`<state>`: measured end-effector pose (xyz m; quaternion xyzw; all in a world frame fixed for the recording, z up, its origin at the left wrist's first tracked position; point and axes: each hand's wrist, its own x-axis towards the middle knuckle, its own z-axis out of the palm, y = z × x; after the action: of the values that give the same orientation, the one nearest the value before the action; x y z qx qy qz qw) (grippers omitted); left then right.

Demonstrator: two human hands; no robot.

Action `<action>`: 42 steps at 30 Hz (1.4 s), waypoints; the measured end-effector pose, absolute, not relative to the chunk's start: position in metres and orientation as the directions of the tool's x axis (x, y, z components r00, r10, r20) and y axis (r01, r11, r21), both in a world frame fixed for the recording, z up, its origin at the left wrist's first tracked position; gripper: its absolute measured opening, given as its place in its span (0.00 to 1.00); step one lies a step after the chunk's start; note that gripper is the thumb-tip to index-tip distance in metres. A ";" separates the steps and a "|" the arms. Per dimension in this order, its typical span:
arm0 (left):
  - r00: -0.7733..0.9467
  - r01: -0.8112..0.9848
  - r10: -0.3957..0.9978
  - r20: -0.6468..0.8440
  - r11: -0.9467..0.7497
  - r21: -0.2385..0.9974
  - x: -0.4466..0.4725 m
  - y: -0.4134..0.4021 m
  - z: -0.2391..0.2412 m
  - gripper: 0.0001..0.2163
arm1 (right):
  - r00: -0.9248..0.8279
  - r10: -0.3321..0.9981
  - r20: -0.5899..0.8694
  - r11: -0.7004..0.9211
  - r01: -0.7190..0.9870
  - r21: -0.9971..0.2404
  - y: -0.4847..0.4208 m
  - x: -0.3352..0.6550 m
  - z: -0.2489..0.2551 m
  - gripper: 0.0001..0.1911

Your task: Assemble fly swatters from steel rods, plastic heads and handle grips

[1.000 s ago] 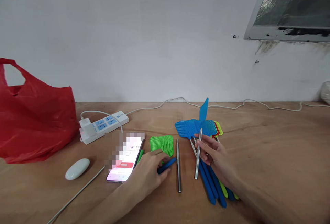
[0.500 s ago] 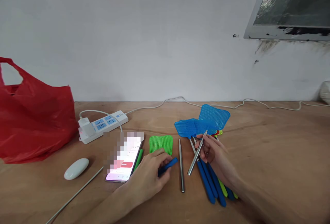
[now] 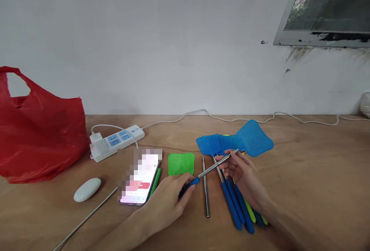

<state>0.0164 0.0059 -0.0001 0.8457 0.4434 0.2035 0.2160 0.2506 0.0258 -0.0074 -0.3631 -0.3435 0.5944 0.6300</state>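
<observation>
My left hand (image 3: 170, 199) is closed around a blue handle (image 3: 191, 184), its open end turned up to the right. The end of a metal rod meets that handle. My right hand (image 3: 241, 170) pinches the rod near a blue fly swatter head (image 3: 256, 139), which tilts up to the right. Under my right hand lies a pile of fly swatters with blue handles (image 3: 231, 206) and overlapping blue mesh heads (image 3: 209, 144). A loose metal rod (image 3: 206, 193) rests between my hands. Just beyond my left hand is a green mesh head (image 3: 181, 163), beside a green handle (image 3: 156, 181).
A lit phone (image 3: 140, 179) lies left of the green handle. Further left are a white mouse-shaped object (image 3: 87, 189), a white power strip (image 3: 118, 141) and a red plastic bag (image 3: 43, 131). A thin cable (image 3: 162, 121) runs along the wall.
My right hand has swung the rod and its blue head, bringing the rod's lower end left to the blue handle. My left hand stays almost in place.
</observation>
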 end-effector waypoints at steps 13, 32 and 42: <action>0.488 0.623 0.844 0.221 -0.515 0.589 0.014 0.010 -0.010 0.08 | -0.039 0.999 -0.018 -0.031 -0.375 -0.927 0.022 0.246 -0.008 0.17; 0.456 0.557 0.863 0.219 -0.469 0.685 0.022 0.006 -0.003 0.12 | -0.222 0.974 -0.030 -0.100 -0.310 -0.945 0.012 0.238 -0.004 0.20; 0.479 0.670 0.866 0.143 -0.466 0.578 0.019 0.008 0.001 0.17 | -0.079 0.994 -0.082 -0.104 -0.333 -0.937 0.017 0.239 -0.006 0.23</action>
<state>0.0195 0.0081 0.0008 0.8289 0.4631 0.2142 0.2292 0.2391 0.0166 -0.0062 -0.4139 -0.3989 0.6168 0.5377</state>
